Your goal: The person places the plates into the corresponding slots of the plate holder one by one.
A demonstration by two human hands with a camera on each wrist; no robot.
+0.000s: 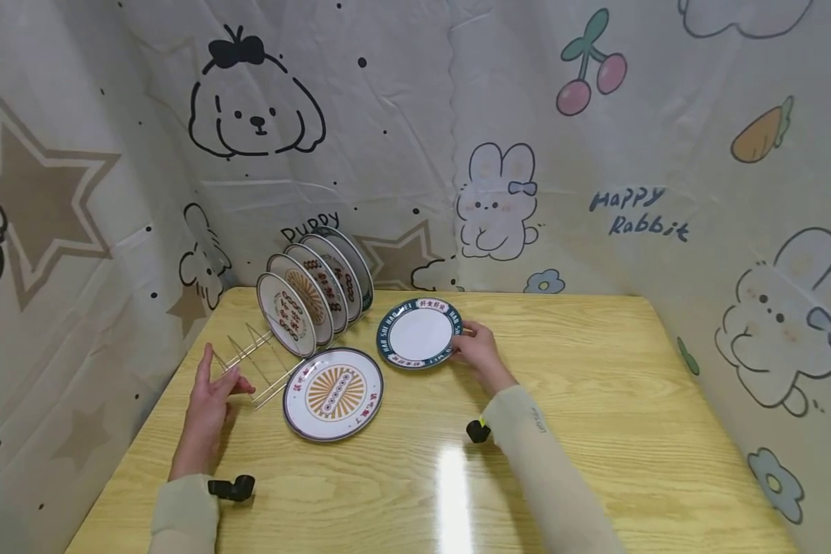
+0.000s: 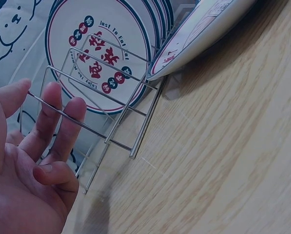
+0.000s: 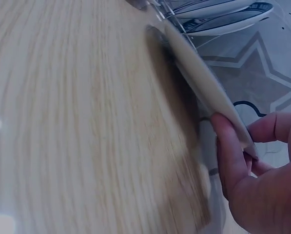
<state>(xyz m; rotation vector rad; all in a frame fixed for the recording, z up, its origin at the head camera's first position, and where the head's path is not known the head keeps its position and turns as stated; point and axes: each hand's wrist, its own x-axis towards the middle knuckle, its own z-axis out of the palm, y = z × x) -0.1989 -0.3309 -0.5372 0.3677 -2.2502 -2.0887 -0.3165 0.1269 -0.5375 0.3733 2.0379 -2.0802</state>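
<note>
A wire dish rack (image 1: 268, 398) stands at the left of the table, several plates upright in its far part. My left hand (image 1: 211, 400) holds the rack's near end, thumb tip and fingers about the end wire (image 2: 82, 124). My right hand (image 1: 481, 354) pinches the right edge of a white plate with a dark green lettered rim (image 1: 421, 335). In the right wrist view this plate (image 3: 208, 87) appears edge-on, thumb on one face and fingers on the other, tilted over its shadow. Between the hands, a larger plate with an orange sunburst (image 1: 334, 394) leans beside the rack.
The upright plates (image 1: 287, 315) stand close together, faces toward the near left. Behind the wooden table (image 1: 595, 431) hangs a printed curtain (image 1: 388, 100), which also closes off both sides. Black wrist cameras (image 1: 231, 488) sit at both cuffs.
</note>
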